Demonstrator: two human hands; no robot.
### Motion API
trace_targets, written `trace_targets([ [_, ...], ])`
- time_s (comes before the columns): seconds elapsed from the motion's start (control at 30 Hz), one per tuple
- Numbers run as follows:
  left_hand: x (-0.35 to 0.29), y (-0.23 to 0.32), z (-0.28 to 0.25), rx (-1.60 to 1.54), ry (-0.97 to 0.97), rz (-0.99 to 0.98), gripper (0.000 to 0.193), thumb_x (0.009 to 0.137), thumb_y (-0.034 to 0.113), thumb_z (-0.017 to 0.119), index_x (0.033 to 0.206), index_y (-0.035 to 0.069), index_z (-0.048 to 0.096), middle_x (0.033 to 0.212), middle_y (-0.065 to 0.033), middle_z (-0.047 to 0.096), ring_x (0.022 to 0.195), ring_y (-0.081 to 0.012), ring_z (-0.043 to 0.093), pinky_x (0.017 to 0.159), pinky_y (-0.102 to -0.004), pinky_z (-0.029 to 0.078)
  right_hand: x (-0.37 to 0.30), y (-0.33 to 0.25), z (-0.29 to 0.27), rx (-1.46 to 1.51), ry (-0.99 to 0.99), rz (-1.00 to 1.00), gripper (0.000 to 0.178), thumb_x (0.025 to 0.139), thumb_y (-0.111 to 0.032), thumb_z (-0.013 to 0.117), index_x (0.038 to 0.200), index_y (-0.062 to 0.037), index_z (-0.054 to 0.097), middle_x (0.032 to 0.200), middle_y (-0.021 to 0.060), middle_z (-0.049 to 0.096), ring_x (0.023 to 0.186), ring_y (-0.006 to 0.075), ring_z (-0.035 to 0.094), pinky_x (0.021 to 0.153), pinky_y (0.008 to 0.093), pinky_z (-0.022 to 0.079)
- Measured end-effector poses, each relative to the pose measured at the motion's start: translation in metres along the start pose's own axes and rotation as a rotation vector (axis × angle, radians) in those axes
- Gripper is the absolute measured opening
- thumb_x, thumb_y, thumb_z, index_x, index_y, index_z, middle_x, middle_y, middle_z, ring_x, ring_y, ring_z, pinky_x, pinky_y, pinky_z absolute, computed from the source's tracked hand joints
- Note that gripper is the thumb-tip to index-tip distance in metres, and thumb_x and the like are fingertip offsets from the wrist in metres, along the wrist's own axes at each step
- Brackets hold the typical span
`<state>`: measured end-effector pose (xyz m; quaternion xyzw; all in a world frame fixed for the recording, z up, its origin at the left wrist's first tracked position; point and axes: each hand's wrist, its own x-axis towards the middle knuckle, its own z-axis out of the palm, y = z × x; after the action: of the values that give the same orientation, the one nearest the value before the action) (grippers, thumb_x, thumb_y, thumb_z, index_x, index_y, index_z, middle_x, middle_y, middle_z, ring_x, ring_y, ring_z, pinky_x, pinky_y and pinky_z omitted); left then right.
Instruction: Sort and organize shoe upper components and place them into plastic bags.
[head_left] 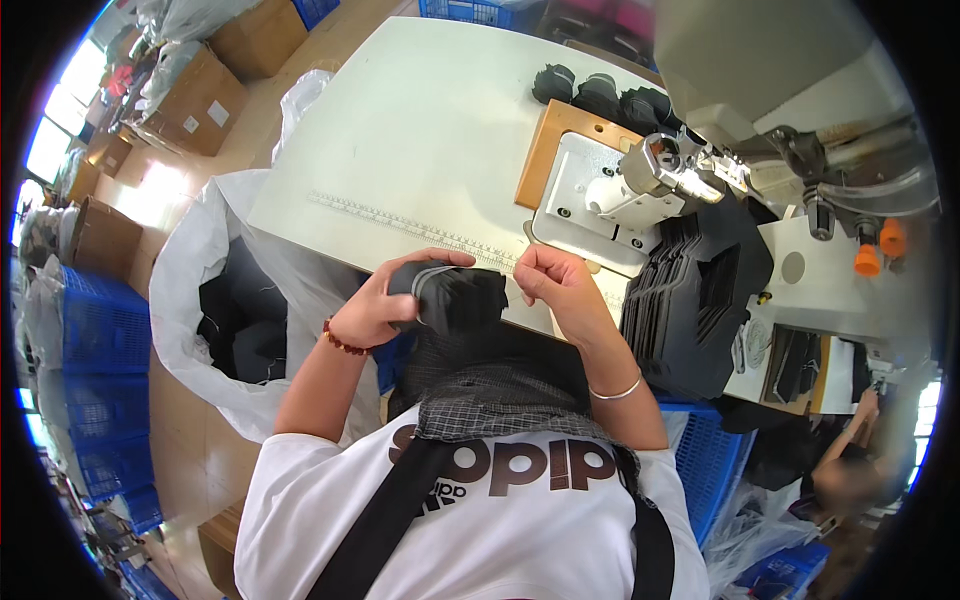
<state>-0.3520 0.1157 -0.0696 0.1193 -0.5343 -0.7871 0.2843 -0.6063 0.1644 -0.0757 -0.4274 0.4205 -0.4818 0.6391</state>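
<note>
A rolled bundle of black fabric pieces (pixel 468 302) is in my left hand (pixel 372 300), whose fingers and thumb wrap its left side. A light band or strip runs round the bundle near my fingers. Just right of the bundle's end, over the table's front edge, my right hand (pixel 556 284) is closed with thumb and fingertips pinched together. Whatever may be between those fingertips is too small to make out. The sewing machine's head (pixel 668 168) stands beyond my right hand. Close by on the right lies a thick stack of dark cut fabric pieces (pixel 675 300).
Several tied black bundles (pixel 598 97) sit at the table's far edge. A ruler scale (pixel 400 228) runs along the white tabletop (pixel 400 130). Left of the table stands a white bag (pixel 185 300) holding dark pieces. Blue crates (pixel 105 380) line the far left; another person's arm (pixel 850 430) shows at right.
</note>
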Motion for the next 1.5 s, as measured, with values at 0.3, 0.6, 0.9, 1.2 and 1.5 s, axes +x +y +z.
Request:
trace_targets([
  [0.3,0.003,-0.031,-0.002,-0.587,0.312,-0.047,0.070,0.098,0.058,0.038,0.144,0.006,0.039,0.134,-0.0213,0.053,0.118,-0.0339,0.056,0.098,-0.0464,0.046,-0.020,-0.015,0.026,-0.588,-0.010,-0.417,0.006,0.078,0.000,0.064,0.077,-0.0042,0.060,0.069,0.0043,0.056,0.072,0.0142,0.054,0.069,0.0292,0.044],
  [0.6,0.015,-0.015,0.024,-0.538,0.479,0.009,0.066,0.100,0.057,0.034,0.139,0.005,0.045,0.127,-0.0192,0.058,0.111,-0.0307,0.061,0.091,-0.0431,0.052,-0.026,-0.005,0.028,0.068,0.025,-0.404,0.007,0.092,-0.001,0.053,0.085,-0.0019,0.056,0.084,0.0089,0.064,0.095,0.0181,0.063,0.080,0.0302,0.046],
  [0.9,0.019,-0.023,0.019,-0.793,0.306,-0.136,0.069,0.099,0.060,0.032,0.134,0.004,0.049,0.119,-0.0211,0.062,0.100,-0.0320,0.066,0.074,-0.0407,0.058,-0.015,0.012,0.012,-0.376,0.279,-0.546,0.004,0.087,-0.001,0.063,0.086,-0.0006,0.060,0.077,0.0048,0.060,0.069,0.0086,0.056,0.064,0.0236,0.046],
  [1.2,0.030,-0.021,0.049,-0.086,0.503,0.127,0.061,0.098,0.051,0.049,0.135,0.002,0.043,0.123,-0.0149,0.058,0.110,-0.0240,0.061,0.088,-0.0380,0.054,-0.029,-0.017,0.031,-0.837,0.364,-0.844,0.019,0.073,-0.002,0.072,0.090,-0.0050,0.062,0.108,0.0116,0.058,0.084,0.0250,0.062,0.073,0.0339,0.048],
  [1.5,0.025,-0.035,0.051,1.124,0.621,0.394,0.109,0.057,0.030,0.093,0.141,0.001,0.031,0.123,-0.0165,0.054,0.106,-0.0323,0.058,0.091,-0.0413,0.048,-0.025,-0.016,0.031,-0.722,0.362,-0.786,0.022,0.074,-0.005,0.074,0.093,-0.0057,0.063,0.086,0.0073,0.057,0.080,0.0260,0.056,0.072,0.0372,0.042],
])
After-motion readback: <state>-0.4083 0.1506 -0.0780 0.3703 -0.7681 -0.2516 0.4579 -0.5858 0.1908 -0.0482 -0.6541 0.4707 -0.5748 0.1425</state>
